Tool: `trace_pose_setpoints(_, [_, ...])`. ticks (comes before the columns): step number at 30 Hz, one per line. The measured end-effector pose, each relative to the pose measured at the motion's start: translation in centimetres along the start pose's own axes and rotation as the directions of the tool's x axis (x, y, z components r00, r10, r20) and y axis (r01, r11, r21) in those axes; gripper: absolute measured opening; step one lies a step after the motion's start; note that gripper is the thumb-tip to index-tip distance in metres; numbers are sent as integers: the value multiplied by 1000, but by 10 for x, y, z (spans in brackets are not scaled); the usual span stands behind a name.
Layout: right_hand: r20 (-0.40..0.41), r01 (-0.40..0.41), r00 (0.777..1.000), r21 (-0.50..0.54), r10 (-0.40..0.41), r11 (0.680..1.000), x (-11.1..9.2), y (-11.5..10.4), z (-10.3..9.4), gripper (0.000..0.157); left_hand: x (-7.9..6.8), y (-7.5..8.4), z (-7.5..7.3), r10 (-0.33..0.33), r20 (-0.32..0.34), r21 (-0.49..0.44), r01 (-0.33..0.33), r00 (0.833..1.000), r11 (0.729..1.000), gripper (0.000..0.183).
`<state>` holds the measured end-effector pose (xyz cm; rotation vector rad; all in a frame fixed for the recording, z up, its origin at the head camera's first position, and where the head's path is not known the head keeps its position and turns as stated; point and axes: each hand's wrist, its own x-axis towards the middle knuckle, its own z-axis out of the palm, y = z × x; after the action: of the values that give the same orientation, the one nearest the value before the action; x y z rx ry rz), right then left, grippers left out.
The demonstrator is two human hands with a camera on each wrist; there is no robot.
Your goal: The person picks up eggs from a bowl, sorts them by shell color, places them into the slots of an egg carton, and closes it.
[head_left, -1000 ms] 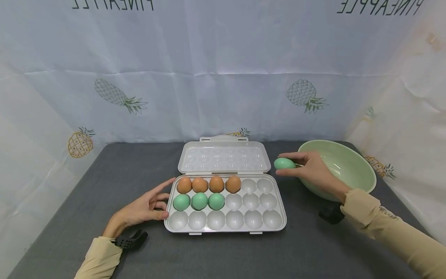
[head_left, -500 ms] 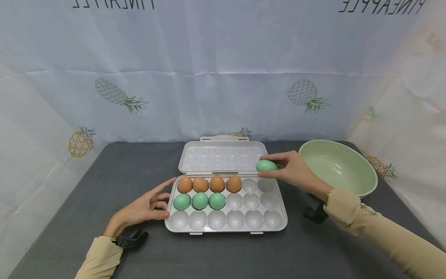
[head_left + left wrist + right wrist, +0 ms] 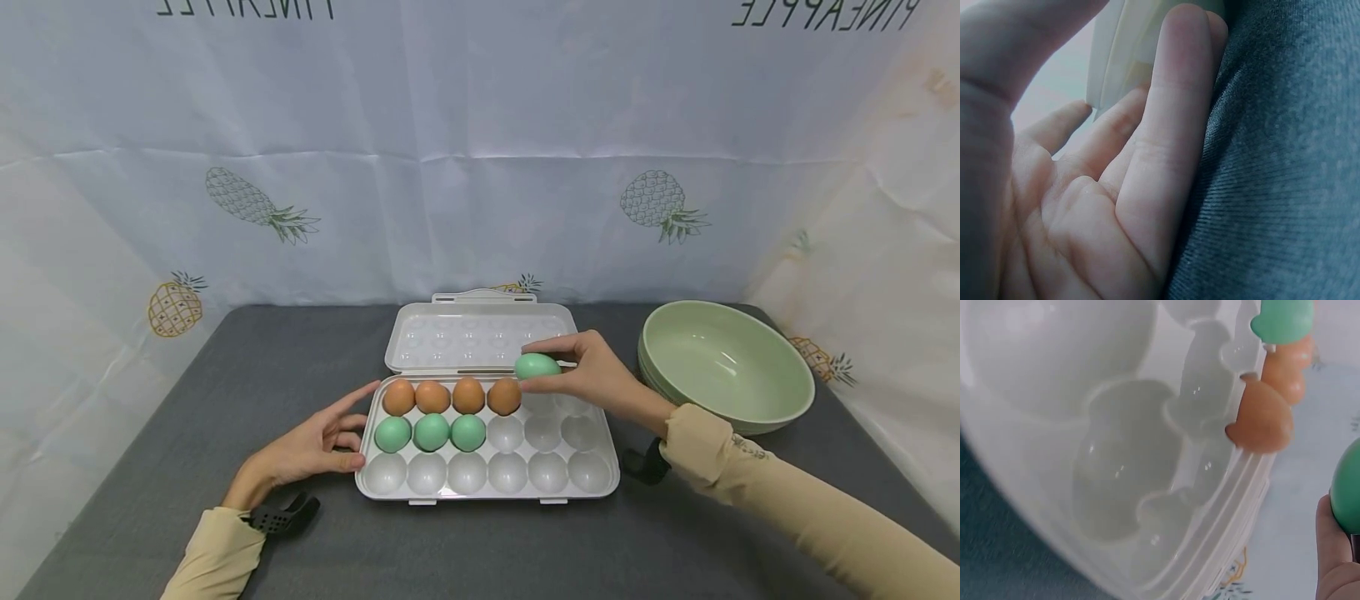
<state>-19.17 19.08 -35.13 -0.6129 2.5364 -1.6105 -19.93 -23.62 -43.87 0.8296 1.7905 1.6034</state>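
A white plastic egg tray (image 3: pixel 507 472) lies on the table with its lid (image 3: pixel 450 337) folded back. Brown eggs (image 3: pixel 468 396) fill part of its far row, and three green eggs (image 3: pixel 431 432) stand in the left of the middle row. My right hand (image 3: pixel 600 373) pinches another green egg (image 3: pixel 537 367) between thumb and fingers, above the far row near the rightmost brown egg; this held egg (image 3: pixel 1349 490) is at the right edge of the right wrist view. Against the tray's left side rests my left hand (image 3: pixel 311 446), fingers loosely extended, thumb and index finger at the edge.
A large light green bowl (image 3: pixel 727 367) stands at the right, its visible inside without eggs. A dark grey cloth (image 3: pixel 315 554) covers the table. White curtains (image 3: pixel 480 108) with pineapple prints hang behind and at the sides.
My right hand has carried the green egg leftward from beside the bowl to over the far row of the tray. The left hand has stayed at the tray's left side.
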Motion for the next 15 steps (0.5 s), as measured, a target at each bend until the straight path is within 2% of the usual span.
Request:
trace_pose_setpoints(8, [26, -10, 1000, 14, 10, 1000, 4, -5, 18, 47, 0, 0, 0, -6, -4, 3, 6, 1000, 1000, 100])
trace_pose_setpoints(15, [32, 3, 999, 102, -6, 995, 4, -7, 30, 45, 0, 0, -1, -12, -6, 0, 12, 1000, 1000, 100])
